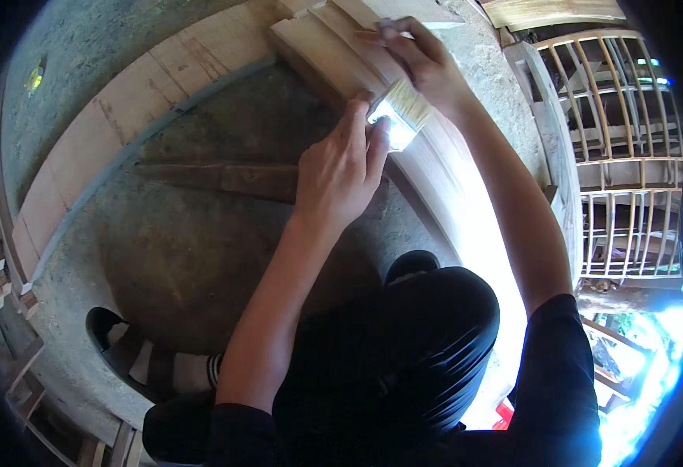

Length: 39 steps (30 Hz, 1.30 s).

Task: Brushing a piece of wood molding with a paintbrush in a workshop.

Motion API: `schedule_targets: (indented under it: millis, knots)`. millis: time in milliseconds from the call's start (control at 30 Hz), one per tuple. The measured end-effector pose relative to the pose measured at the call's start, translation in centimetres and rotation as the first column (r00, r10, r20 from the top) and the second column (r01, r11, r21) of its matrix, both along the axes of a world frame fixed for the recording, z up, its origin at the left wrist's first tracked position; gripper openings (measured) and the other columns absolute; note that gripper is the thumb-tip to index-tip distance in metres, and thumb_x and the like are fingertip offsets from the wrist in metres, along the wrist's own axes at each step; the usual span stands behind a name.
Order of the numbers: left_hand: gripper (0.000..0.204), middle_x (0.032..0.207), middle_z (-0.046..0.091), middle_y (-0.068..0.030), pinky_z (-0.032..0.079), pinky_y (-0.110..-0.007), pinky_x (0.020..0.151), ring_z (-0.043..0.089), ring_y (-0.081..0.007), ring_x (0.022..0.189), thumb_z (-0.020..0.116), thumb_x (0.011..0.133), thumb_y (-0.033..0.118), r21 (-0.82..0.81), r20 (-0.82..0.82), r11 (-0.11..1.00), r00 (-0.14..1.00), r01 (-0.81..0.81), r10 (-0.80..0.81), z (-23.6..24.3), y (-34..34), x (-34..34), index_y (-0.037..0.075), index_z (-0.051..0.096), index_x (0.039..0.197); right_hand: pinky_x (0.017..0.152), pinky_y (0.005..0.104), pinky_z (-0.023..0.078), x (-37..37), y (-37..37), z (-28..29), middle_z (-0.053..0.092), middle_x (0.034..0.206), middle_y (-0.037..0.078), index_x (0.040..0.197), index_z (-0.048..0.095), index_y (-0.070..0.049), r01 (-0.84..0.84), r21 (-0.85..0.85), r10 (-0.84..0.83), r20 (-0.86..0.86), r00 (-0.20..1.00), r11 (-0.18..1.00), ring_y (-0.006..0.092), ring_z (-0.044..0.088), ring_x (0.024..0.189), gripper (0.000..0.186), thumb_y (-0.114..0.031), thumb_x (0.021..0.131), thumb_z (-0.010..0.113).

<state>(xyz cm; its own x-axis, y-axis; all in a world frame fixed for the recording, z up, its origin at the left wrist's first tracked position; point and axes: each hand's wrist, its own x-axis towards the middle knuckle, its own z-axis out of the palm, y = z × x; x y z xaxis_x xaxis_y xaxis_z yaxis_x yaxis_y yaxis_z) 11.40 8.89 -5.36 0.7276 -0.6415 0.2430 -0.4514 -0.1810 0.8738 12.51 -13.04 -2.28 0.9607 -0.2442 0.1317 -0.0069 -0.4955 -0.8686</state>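
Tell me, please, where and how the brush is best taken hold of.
I would grip the brush by its bright metal band, coming from the lower left, where the left hand holds it. The band looks broad and flat, suiting a thumb-and-finger pinch, while the bristles fan toward the upper right and would probably bend. I cannot make out the handle clearly.
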Motion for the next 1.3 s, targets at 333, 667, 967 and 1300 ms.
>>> schedule_targets:
  millis: [333,667,967,1300]
  knots:
    - [0.028,0.090,0.072,-0.0209,0.057,-0.049,0.063,0.072,-0.0413,0.079,0.051,0.109,0.030,0.023,0.105,0.999,0.994,-0.022,0.019,-0.2,1.0,-0.6,0.004,0.049,0.119,0.082,0.0298,0.057,-7.6,1.7,0.9,0.074,0.113,0.009,0.116,0.069,-0.004,0.322,0.046,-0.323,0.014,0.946,0.945,0.0186,0.070,0.089,0.029,-0.029,0.102,0.066]
    - [0.030,0.093,0.070,-0.0249,0.054,-0.049,0.070,0.072,-0.0423,0.084,0.047,0.111,0.030,-0.010,-0.023,0.999,0.999,0.047,-0.047,-0.4,1.4,-0.4,0.002,0.049,0.121,0.077,0.0429,0.056,-2.5,2.1,2.2,0.071,0.096,0.015,0.103,0.068,-0.004,0.055,-0.732,-0.050,0.029,0.998,0.679,0.0328,0.070,0.085,0.021,-0.026,0.101,0.066]
    - [0.035,0.097,0.074,-0.0179,0.059,-0.044,0.062,0.076,-0.0341,0.080,0.053,0.108,0.026,-0.181,-0.088,0.977,0.988,0.112,-0.130,-0.9,1.6,0.6,0.002,0.049,0.133,0.078,0.0535,0.051,7.5,2.1,1.6,0.066,0.094,0.025,0.102,0.062,0.001,-0.031,-0.801,0.081,0.021,0.997,0.598,0.0469,0.065,0.089,0.025,-0.023,0.103,0.057]
    - [0.040,0.098,0.074,-0.0236,0.062,-0.043,0.066,0.076,-0.0359,0.080,0.050,0.109,0.032,-0.198,-0.128,0.973,0.981,0.118,-0.145,-2.2,1.8,0.5,0.000,0.049,0.132,0.077,0.0520,0.052,8.3,3.2,1.2,0.067,0.090,0.023,0.099,0.062,-0.001,-0.008,-0.833,0.038,0.016,0.999,0.554,0.0440,0.066,0.087,0.017,-0.018,0.100,0.059]
